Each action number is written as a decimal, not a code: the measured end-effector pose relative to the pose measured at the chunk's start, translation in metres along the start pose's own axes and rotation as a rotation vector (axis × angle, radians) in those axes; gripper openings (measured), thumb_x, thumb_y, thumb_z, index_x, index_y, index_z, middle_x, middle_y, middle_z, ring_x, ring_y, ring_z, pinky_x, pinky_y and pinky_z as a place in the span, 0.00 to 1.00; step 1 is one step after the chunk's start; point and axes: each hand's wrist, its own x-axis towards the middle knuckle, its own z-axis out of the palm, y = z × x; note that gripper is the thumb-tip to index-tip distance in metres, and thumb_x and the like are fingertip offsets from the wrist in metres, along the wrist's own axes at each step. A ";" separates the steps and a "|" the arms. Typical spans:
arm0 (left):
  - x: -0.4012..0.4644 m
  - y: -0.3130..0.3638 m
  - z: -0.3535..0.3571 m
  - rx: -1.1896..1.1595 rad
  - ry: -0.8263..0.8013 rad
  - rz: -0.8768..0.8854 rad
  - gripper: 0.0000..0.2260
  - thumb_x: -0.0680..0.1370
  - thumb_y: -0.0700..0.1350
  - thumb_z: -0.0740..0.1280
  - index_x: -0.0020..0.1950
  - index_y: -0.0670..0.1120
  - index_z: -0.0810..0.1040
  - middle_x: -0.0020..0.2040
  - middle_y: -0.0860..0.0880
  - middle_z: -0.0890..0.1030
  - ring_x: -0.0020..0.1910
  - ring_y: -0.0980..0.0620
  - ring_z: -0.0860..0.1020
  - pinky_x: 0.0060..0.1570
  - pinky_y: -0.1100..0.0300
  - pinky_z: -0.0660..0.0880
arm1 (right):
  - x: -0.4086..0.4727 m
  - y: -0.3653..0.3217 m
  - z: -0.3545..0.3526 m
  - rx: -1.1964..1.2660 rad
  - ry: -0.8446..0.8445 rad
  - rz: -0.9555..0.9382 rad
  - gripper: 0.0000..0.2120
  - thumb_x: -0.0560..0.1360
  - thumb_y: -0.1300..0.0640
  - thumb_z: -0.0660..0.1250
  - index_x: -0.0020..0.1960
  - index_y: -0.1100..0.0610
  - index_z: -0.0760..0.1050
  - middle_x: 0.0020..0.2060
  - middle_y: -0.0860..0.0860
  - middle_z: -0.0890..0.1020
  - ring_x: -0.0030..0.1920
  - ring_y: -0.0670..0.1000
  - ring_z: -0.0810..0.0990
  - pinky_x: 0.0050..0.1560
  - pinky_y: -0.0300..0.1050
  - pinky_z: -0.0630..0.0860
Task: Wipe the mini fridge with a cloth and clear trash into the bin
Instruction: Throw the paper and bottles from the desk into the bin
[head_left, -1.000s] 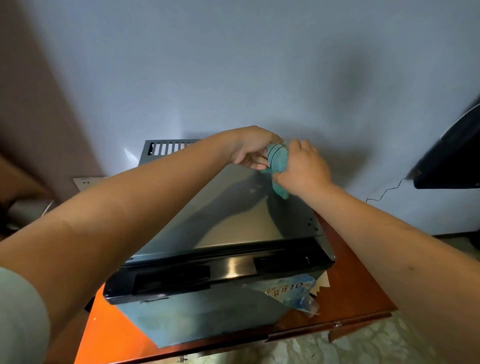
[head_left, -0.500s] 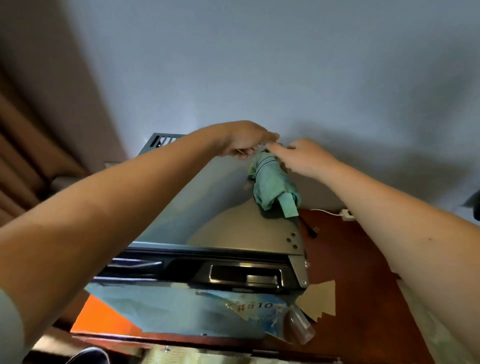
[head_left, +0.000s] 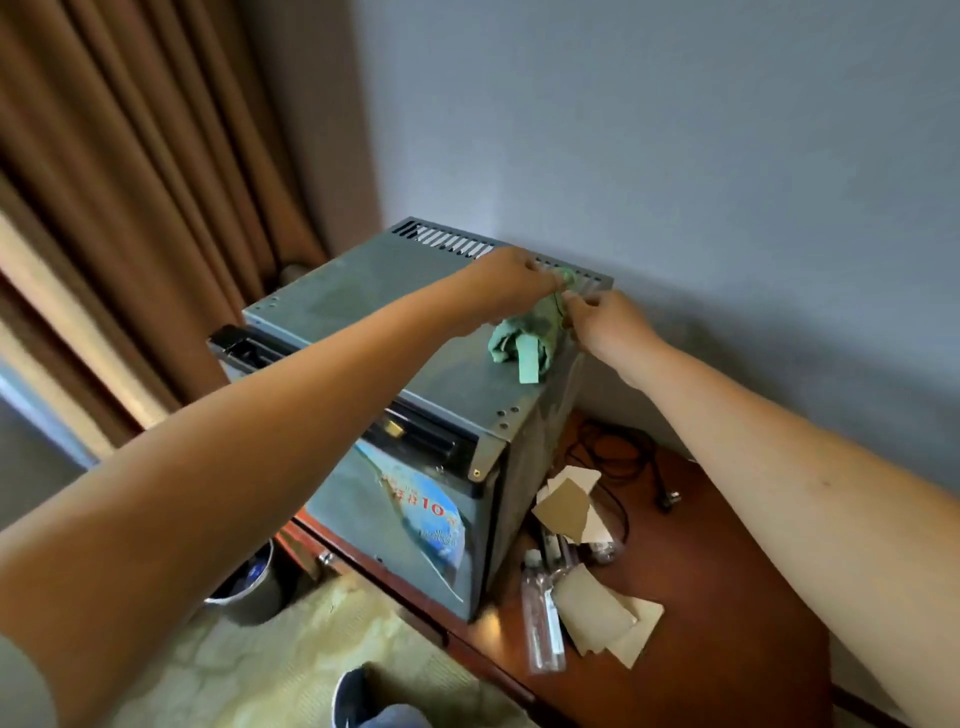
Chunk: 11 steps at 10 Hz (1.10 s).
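A grey metal mini fridge (head_left: 374, 291) stands on a reddish wooden table (head_left: 727, 597) against the wall. A green cloth (head_left: 524, 338) hangs bunched over the fridge's top near its back right corner. My left hand (head_left: 511, 280) pinches the cloth's upper edge, and my right hand (head_left: 605, 322) pinches the same edge beside it. Trash lies on the table right of the fridge: torn cardboard pieces (head_left: 566, 506), more cardboard pieces (head_left: 602, 616) and a clear plastic bottle (head_left: 543, 623). A grey bin (head_left: 254, 592) stands on the floor left of the table.
Brown curtains (head_left: 130, 208) hang at the left. A black power cable with plug (head_left: 639, 467) lies on the table behind the trash. The grey wall is close behind the fridge. Patterned carpet (head_left: 270, 670) covers the floor, and a shoe (head_left: 358, 701) shows at the bottom.
The view swung right and back, bringing the curtain, bin and table trash into sight. The cloth, balled between my hands a second ago, now hangs loose from both hands over the fridge top.
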 end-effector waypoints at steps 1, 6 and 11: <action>-0.021 0.003 0.016 0.009 0.024 -0.015 0.19 0.82 0.53 0.65 0.35 0.48 0.64 0.28 0.51 0.63 0.25 0.53 0.61 0.25 0.62 0.59 | -0.012 0.009 -0.002 0.040 -0.077 -0.002 0.23 0.82 0.44 0.56 0.33 0.55 0.70 0.29 0.54 0.76 0.34 0.55 0.76 0.39 0.48 0.70; -0.053 0.029 0.118 -0.002 -0.080 -0.102 0.18 0.85 0.55 0.59 0.46 0.43 0.77 0.27 0.50 0.66 0.20 0.54 0.63 0.23 0.66 0.60 | -0.059 0.089 -0.001 -0.353 -0.302 -0.035 0.18 0.82 0.64 0.57 0.72 0.61 0.69 0.63 0.56 0.76 0.57 0.49 0.78 0.52 0.33 0.76; -0.023 -0.047 0.273 -0.186 -0.200 -0.455 0.08 0.84 0.44 0.59 0.51 0.43 0.75 0.46 0.44 0.77 0.43 0.45 0.76 0.43 0.53 0.77 | -0.073 0.233 0.034 0.118 -0.316 0.410 0.13 0.78 0.52 0.65 0.37 0.56 0.77 0.32 0.55 0.79 0.35 0.54 0.76 0.37 0.45 0.70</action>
